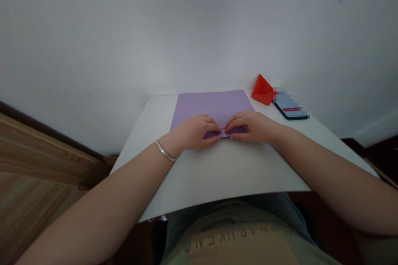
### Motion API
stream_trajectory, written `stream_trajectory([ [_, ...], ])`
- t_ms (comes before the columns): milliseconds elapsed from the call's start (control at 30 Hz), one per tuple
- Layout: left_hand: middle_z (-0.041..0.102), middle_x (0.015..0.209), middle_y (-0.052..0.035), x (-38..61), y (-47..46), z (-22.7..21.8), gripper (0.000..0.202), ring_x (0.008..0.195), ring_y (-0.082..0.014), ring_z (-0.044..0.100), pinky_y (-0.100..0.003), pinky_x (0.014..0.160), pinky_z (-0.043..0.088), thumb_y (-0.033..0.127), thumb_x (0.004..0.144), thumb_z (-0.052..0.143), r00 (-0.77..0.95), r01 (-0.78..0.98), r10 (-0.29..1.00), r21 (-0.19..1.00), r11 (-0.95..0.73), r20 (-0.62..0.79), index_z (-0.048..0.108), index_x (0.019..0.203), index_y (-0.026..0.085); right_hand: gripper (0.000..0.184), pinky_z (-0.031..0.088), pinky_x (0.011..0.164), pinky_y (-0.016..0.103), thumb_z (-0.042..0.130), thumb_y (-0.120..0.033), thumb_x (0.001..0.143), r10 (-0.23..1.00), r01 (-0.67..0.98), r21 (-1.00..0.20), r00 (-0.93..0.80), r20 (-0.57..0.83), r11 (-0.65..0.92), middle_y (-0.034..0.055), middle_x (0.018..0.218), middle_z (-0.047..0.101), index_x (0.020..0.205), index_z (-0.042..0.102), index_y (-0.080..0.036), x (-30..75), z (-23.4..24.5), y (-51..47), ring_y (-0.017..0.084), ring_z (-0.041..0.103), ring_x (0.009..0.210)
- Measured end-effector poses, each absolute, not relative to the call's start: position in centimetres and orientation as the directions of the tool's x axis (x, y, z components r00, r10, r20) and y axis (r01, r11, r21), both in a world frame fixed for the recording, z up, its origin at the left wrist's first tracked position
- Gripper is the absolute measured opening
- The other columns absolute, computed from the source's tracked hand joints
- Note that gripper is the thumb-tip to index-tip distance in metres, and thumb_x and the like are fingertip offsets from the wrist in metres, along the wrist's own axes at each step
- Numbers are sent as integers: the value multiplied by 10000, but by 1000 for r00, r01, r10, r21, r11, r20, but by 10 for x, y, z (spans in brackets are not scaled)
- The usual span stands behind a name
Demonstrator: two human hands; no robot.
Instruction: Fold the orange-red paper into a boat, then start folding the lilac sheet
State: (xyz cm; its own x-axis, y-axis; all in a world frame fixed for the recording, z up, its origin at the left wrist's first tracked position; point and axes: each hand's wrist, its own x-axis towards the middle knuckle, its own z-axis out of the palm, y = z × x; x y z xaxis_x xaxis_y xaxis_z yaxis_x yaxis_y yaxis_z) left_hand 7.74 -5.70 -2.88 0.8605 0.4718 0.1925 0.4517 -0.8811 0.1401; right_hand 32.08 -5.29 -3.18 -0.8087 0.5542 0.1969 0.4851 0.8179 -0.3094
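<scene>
A sheet of purple paper (pixel 211 105) lies flat on the white table, its near edge turned up in a narrow strip between my hands. My left hand (pixel 199 130), with a silver bangle at the wrist, pinches that near edge between thumb and fingers. From the other side my right hand (pixel 251 126) pinches the same edge, its fingertips close to those of the left. Both hands cover the ends of the turned-up strip, so how far it runs is hidden.
On the white table (pixel 242 169), a folded red paper piece (pixel 263 91) stands at the back right. Beside it lies a phone (pixel 289 107) with its screen lit, partly blurred out. A white wall (pixel 199 29) rises behind the table, and wooden furniture (pixel 46 161) stands at the left.
</scene>
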Motion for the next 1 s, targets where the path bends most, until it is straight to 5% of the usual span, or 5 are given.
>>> stream_trajectory([
  [233,695,1022,-106,80,-59,-30,347,958,-218,624,-355,879,481,409,894,563,838,503,510,87,-860,193,685,1104,162,226,485,815,315,542,-242,868,584,542,-222,-782,218,810,47,976,736,984,735,-222,317,-29,-57,184,659,901],
  [500,647,1013,-118,88,-58,-42,310,906,-199,589,-348,859,480,293,961,446,855,509,483,-129,-851,189,673,1115,148,271,485,815,340,493,-238,878,563,548,-130,-801,204,826,69,955,728,1002,730,-194,312,-26,-61,212,649,894],
  [800,638,1052,-122,83,-56,-39,320,964,-213,590,-359,890,478,324,934,506,845,522,508,-49,-852,166,655,1170,165,317,468,859,334,550,-225,857,534,518,-133,-828,169,845,23,1126,699,1112,718,-312,316,-28,-61,206,619,1012],
  [1000,647,1015,-110,82,-57,-37,341,930,-212,597,-352,866,477,368,954,466,845,525,515,-41,-850,143,688,1135,184,246,467,855,324,564,-264,859,583,557,-200,-806,105,806,47,1096,711,1034,736,-239,318,-23,-58,205,632,983],
])
